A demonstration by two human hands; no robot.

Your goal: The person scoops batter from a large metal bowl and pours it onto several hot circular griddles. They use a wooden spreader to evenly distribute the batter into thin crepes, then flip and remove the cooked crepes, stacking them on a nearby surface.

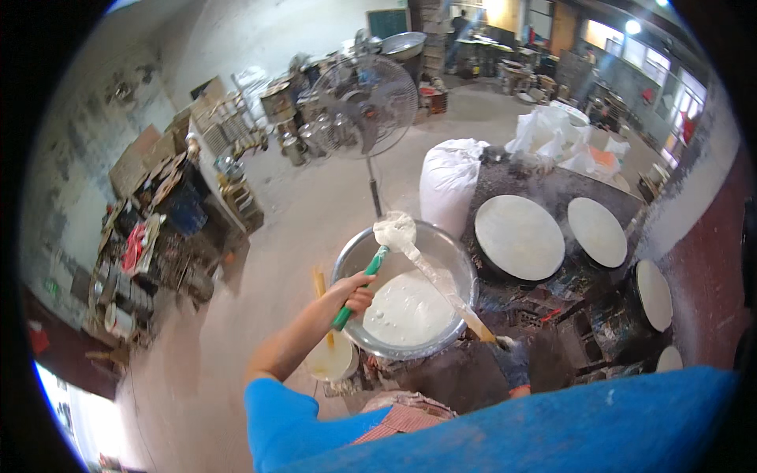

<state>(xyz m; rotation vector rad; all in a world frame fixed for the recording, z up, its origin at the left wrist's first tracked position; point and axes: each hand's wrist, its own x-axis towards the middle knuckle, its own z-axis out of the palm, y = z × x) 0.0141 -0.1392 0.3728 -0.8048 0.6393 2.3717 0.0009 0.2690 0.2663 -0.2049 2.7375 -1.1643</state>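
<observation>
My left hand [351, 296] is closed around the green handle of a tool [371, 270], held above a wide metal basin [344, 266]. Thick white stuff coats the tool's far end, so its shape is hidden. A wooden paddle [473, 322], also smeared white, slants across the basin from the lower right, and its upper end meets the coated end of the green-handled tool. At the paddle's lower end my right hand [509, 347], seemingly in a dark glove, grips it. White liquid [410, 309] with a few bubbles lies in the basin.
Right of the basin, a dark, grimy bench holds several round white-topped vessels [519, 238]. A full white sack [449, 188] stands behind the basin, near a pedestal fan [367, 106]. A pale bucket [333, 359] sits at the basin's left. Cluttered shelving [169, 213] lines the left wall.
</observation>
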